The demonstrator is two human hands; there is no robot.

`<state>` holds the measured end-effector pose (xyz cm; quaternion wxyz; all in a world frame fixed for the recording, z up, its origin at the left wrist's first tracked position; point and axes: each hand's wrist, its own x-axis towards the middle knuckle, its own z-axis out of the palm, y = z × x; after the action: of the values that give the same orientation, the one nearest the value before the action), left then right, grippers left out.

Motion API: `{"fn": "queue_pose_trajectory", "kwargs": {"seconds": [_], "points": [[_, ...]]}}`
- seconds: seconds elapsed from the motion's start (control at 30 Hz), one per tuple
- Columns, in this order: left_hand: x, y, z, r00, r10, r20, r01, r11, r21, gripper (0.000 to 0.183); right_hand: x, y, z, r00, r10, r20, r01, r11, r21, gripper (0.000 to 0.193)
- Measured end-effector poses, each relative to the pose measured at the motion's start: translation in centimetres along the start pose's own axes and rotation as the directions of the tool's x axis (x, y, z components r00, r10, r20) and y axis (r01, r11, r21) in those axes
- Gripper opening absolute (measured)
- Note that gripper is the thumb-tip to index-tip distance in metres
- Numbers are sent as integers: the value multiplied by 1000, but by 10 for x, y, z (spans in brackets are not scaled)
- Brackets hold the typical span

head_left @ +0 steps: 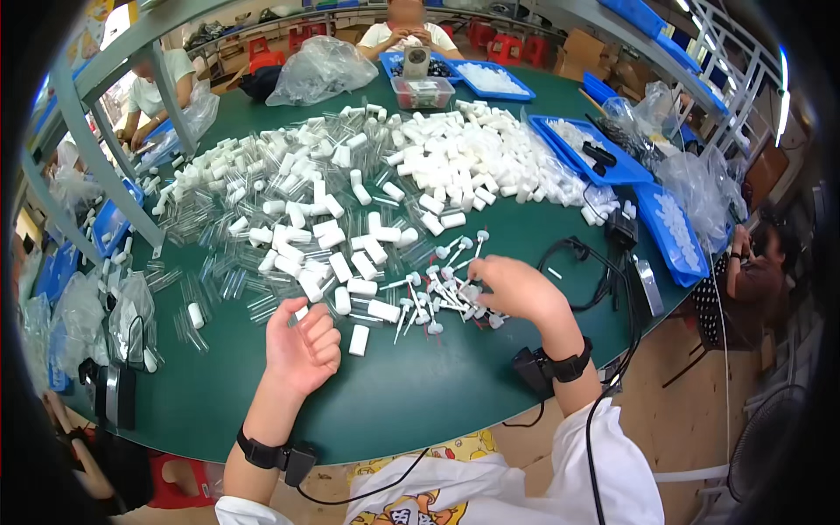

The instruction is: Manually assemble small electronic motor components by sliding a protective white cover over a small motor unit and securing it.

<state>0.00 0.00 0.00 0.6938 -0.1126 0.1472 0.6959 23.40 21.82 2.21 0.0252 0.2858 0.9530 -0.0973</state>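
Observation:
My left hand (303, 346) is closed, palm up, at the near edge of a heap of white cylindrical caps (339, 266). A small white cap (301, 313) shows between its thumb and forefinger. Bent downward, my right hand (518, 287) has its fingertips together over a scatter of small white stemmed pieces with round heads (435, 327), some with thin red wires. What those fingertips pinch, if anything, is hidden. One loose white cap (359, 340) lies between my hands. Clear plastic tubes (229, 278) are mixed with the caps.
Black cables (604, 271) run along the right side of the green table (394, 411). Blue trays of white parts (669, 229) line the right and far edges. A clear bag (322, 72) sits at the back. Grey metal posts (127, 157) stand at left. Other people sit around the table.

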Motion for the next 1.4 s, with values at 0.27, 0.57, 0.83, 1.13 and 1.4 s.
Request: {"fn": "queue_pose_trajectory", "kwargs": {"seconds": [0.27, 0.57, 0.83, 1.13, 1.4], "points": [[1, 7, -6, 998, 26, 61, -26, 1000, -1, 38, 7, 7, 0, 989, -148, 22, 127, 906, 404, 24], [5, 7, -8, 998, 52, 43, -52, 999, 4, 39, 10, 5, 2, 975, -159, 156, 39, 812, 583, 19], [7, 6, -11, 998, 59, 19, -59, 998, -7, 39, 5, -18, -2, 876, -393, 280, 49, 651, 758, 18], [9, 9, -10, 997, 74, 32, -74, 997, 22, 39, 32, 37, 17, 919, 226, -322, 20, 790, 613, 21], [9, 5, -10, 997, 76, 22, -77, 996, 38, 39, 42, 17, 30, 990, 55, -130, 68, 624, 778, 11]]}}
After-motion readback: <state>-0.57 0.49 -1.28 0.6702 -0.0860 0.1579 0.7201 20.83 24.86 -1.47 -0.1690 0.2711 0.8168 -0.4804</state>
